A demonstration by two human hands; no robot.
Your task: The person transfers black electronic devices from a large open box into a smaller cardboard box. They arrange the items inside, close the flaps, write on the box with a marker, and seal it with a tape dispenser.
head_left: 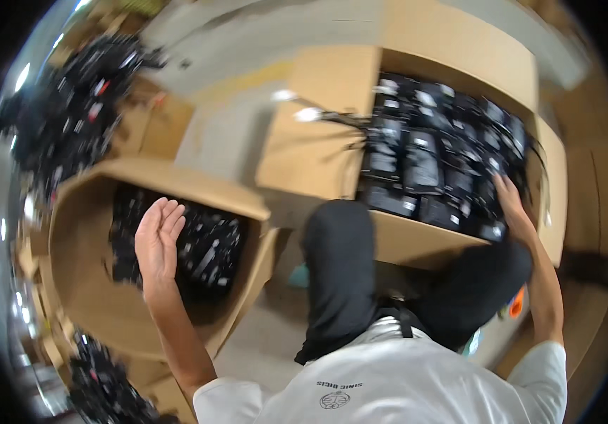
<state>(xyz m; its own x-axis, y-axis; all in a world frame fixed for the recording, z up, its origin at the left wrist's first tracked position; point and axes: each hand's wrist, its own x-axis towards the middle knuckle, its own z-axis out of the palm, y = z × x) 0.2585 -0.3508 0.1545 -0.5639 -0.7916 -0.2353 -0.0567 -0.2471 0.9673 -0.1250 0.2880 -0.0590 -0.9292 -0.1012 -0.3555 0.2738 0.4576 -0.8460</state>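
Note:
My left hand (158,237) is held over the cardboard box on the left (92,311), its fingers stretched out with nothing in them. Below it in that box lies a jumble of small black pieces (209,247) with shiny highlights, their kind blurred. At the right side of the larger open carton (417,240), my right hand (514,205) reaches in with fingers extended against the black packages. These packages (422,166) are blocky, sit in rows and look wrapped in glossy clear plastic. I see nothing gripped in the right hand.
Flaps of the right carton stand out, one (318,134) toward the left box. A thin dark bundle with bright ends (325,116) crosses that flap. Heaps of black items (71,106) fill boxes at far left and lower left. An orange object (516,304) lies beside my right leg.

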